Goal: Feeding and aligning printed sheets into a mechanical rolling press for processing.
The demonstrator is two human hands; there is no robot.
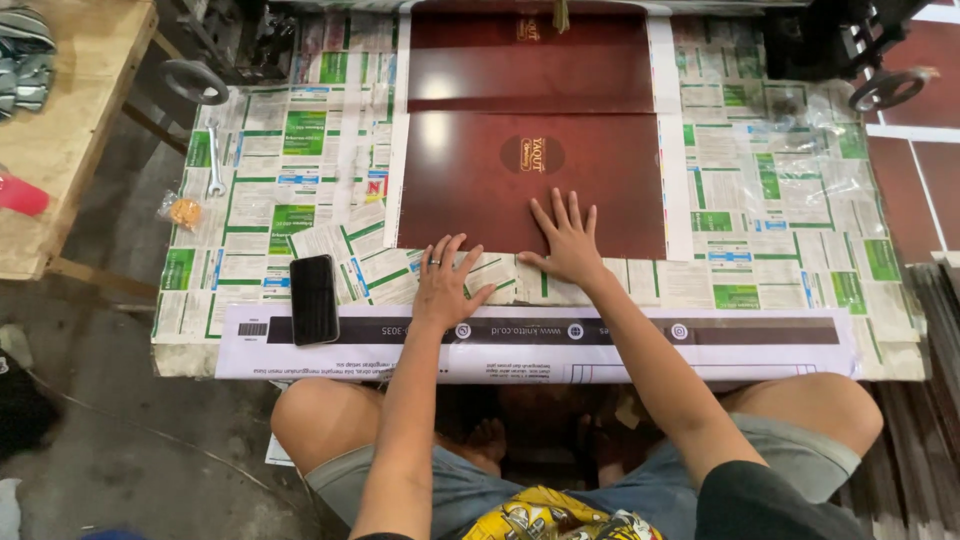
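A glossy dark red printed sheet (530,190) with an oval emblem lies flat on a low table covered in newspaper (300,200). My right hand (567,242) presses flat, fingers spread, on the sheet's near edge. My left hand (445,283), wearing a ring, rests with fingers apart on the newspaper just below the sheet's near left corner. Neither hand holds anything. A second dark red sheet (530,55) lies beyond the first.
A black phone (313,298) lies on a long white printed strip (540,340) at the table's near edge. A spanner (214,160) and a small bag (184,211) sit at the left. A wooden bench (70,130) stands left; machine wheels (888,88) at far right.
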